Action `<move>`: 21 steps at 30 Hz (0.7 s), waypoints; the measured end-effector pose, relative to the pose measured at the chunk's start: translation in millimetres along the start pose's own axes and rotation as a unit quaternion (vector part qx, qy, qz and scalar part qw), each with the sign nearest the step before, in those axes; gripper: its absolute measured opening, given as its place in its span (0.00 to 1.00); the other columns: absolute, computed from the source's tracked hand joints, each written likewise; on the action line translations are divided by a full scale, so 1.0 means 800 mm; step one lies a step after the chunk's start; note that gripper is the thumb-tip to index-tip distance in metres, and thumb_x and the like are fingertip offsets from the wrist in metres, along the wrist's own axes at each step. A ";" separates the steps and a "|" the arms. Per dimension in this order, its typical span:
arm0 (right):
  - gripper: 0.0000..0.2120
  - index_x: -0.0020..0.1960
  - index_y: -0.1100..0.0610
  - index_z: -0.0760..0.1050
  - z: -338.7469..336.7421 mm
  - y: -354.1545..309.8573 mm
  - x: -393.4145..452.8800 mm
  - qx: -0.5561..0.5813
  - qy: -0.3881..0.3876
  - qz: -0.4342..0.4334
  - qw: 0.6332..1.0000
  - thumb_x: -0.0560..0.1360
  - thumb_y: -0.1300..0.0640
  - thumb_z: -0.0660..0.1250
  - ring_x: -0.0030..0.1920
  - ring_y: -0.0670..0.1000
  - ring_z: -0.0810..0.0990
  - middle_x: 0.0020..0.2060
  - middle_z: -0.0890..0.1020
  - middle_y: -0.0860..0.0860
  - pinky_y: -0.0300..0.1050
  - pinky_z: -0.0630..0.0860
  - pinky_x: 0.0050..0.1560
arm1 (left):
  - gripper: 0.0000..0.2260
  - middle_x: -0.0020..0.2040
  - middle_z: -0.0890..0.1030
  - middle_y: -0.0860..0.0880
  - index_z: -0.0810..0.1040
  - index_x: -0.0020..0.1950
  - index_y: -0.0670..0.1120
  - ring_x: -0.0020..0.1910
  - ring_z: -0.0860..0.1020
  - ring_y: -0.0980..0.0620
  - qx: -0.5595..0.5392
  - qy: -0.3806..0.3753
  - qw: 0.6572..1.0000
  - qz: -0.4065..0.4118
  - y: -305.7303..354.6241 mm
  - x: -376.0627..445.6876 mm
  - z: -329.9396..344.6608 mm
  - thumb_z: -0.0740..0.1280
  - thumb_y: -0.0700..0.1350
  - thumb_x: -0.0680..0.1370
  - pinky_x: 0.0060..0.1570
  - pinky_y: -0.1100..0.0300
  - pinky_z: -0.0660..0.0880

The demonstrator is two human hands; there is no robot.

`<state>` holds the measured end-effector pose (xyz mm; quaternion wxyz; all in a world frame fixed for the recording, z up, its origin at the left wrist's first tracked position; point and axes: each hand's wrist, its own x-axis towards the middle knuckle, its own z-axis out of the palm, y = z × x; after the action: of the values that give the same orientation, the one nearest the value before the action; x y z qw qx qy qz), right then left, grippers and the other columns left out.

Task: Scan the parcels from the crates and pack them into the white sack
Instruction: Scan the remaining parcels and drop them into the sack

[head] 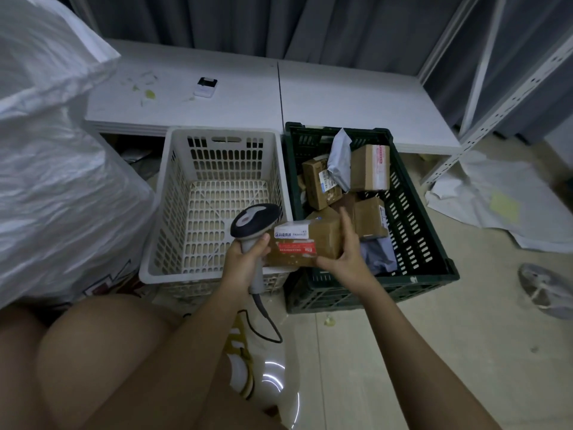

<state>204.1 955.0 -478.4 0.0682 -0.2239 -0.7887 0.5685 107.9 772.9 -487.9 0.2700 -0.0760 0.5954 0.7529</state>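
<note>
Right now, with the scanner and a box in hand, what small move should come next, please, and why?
Probably tilt the scanner in the left hand onto the white label of the cardboard box held by the right hand; its head sits beside the label.

The left hand is gripping a corded barcode scanner by its handle, its head sitting just beside the label of a brown cardboard parcel — the right hand is holding that parcel by its right end. Both are hovering over the seam between an empty white crate and a dark green crate holding more parcels. A white sack is bulging at the left.
</note>
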 end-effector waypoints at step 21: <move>0.36 0.70 0.56 0.64 -0.001 0.014 -0.035 -0.203 0.096 -0.116 0.968 0.66 0.65 0.75 0.65 0.47 0.67 0.66 0.70 0.53 0.46 0.68 0.64 | 0.16 0.57 0.81 0.47 0.76 0.62 0.48 0.54 0.80 0.49 0.057 -0.008 0.998 0.018 0.006 -0.007 -0.008 0.71 0.45 0.75 0.59 0.52 0.75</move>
<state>232.5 946.6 -484.3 0.1622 -0.1931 -0.8980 0.3605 108.5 764.3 -483.3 0.2651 -0.0443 0.6364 0.7230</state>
